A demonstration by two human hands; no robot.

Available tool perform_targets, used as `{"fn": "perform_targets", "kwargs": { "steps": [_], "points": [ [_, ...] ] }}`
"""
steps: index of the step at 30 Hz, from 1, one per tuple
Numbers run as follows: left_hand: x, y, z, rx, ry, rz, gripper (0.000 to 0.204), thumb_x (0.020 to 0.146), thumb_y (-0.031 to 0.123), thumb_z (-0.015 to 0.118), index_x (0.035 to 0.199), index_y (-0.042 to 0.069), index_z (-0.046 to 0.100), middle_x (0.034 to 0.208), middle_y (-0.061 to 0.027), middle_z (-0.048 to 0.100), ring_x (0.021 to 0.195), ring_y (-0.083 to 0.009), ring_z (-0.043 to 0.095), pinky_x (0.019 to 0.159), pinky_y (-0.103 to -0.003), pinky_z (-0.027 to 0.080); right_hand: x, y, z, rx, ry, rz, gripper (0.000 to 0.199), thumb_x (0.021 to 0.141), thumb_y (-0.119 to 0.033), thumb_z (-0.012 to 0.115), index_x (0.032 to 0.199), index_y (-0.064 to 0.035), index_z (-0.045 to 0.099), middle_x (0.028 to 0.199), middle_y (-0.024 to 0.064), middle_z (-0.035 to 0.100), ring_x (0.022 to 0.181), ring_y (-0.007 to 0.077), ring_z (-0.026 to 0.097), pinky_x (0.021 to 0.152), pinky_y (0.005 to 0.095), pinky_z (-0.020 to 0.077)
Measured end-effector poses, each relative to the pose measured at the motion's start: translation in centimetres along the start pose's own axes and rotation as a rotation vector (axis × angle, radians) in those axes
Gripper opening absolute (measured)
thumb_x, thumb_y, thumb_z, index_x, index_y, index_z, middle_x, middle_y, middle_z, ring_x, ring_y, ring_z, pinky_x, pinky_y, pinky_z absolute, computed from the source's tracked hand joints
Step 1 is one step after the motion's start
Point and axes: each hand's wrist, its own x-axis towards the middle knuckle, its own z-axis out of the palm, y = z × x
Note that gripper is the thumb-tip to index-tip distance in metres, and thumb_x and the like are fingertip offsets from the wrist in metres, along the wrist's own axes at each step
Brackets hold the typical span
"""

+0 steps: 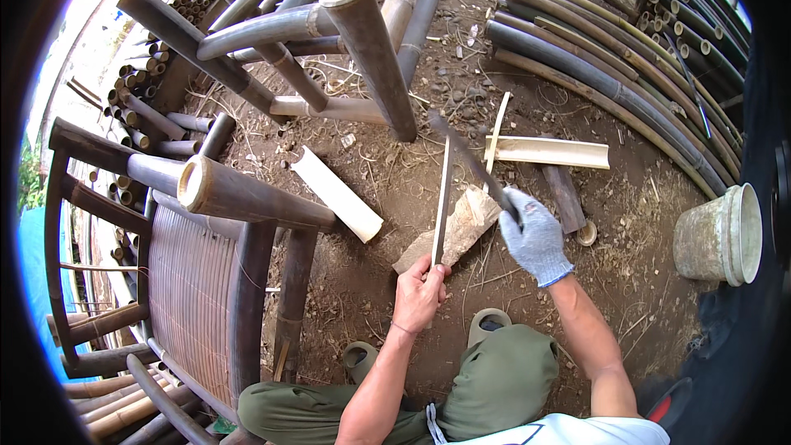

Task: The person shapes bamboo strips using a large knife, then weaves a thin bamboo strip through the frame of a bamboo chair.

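My bare left hand (418,295) is closed round the lower end of a narrow bamboo strip (442,214), which points away from me over a rough wooden block (467,227). In a grey knit glove, my right hand (531,235) grips a long dark-bladed knife (471,161). The blade slants up to the left, its tip near the strip's far end; whether they touch I cannot tell. Beyond the block, a pale half-round bamboo piece (338,195) lies to the left and another split piece (552,152) to the right, beside a thin pale strip (498,128).
A bamboo chair (194,297) stands close on my left, with a bamboo furniture frame (367,58) ahead of it. Long bamboo poles (610,74) lie stacked at the far right. A dirty white bucket (713,239) is at right. Shavings litter the dirt floor.
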Motion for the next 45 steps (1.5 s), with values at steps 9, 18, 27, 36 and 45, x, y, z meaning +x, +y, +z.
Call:
{"fn": "perform_targets", "kwargs": {
  "steps": [9, 18, 27, 36, 45],
  "points": [
    [-0.5, -1.6, 0.7, 0.341, 0.221, 0.164, 0.028, 0.098, 0.012, 0.059, 0.122, -0.001, 0.065, 0.091, -0.0177, 0.068, 0.077, -0.0275, 0.065, 0.074, -0.039, 0.052, -3.3, -2.3, 3.7, 0.011, -0.353, -0.104, 0.022, 0.08, -0.027, 0.075, 0.086, -0.0094, 0.063, 0.079, 0.0149, 0.067, 0.071, 0.0374, 0.068, 0.064, 0.0452, 0.0556],
    [-5.9, -2.1, 3.2, 0.343, 0.179, 0.212, 0.034, 0.096, 0.006, 0.061, 0.129, 0.001, 0.063, 0.086, -0.0136, 0.062, 0.074, -0.021, 0.06, 0.07, -0.033, 0.05, 1.8, 5.1, 3.1, -0.239, -0.319, 0.162, 0.024, 0.09, -0.033, 0.064, 0.086, -0.009, 0.064, 0.073, 0.0192, 0.069, 0.069, 0.038, 0.07, 0.065, 0.0496, 0.0574],
    [-10.1, -2.4, 0.8, -0.048, 0.04, -0.006, 0.041, 0.106, 0.02, 0.054, 0.141, -0.001, 0.052, 0.083, -0.0032, 0.063, 0.055, -0.0048, 0.051, 0.046, -0.02, 0.042, 6.4, 8.1, 0.2, -0.132, -0.105, 0.43, 0.033, 0.093, -0.034, 0.059, 0.087, -0.0028, 0.069, 0.07, 0.019, 0.069, 0.066, 0.035, 0.069, 0.063, 0.0443, 0.0554],
    [-2.0, 2.2, 3.1, -0.289, 0.004, 0.025, 0.043, 0.109, 0.028, 0.047, 0.146, 0.006, 0.048, 0.073, -0.0004, 0.055, 0.047, -0.0051, 0.046, 0.039, -0.021, 0.038, -3.3, -2.8, 1.7, 0.022, -0.303, -0.074, 0.015, 0.082, -0.024, 0.069, 0.081, -0.0096, 0.063, 0.073, 0.0156, 0.066, 0.07, 0.0371, 0.069, 0.062, 0.0469, 0.0555],
    [-7.0, 0.8, 4.3, -0.223, -0.061, -0.039, 0.048, 0.109, 0.027, 0.048, 0.153, 0.008, 0.042, 0.07, 0.0001, 0.053, 0.045, -0.0041, 0.043, 0.039, -0.019, 0.036, 3.0, 4.3, 2.3, -0.122, -0.188, 0.161, 0.025, 0.089, -0.032, 0.065, 0.08, -0.0087, 0.064, 0.074, 0.0209, 0.068, 0.072, 0.0388, 0.07, 0.068, 0.0491, 0.0559]
  ]
}}
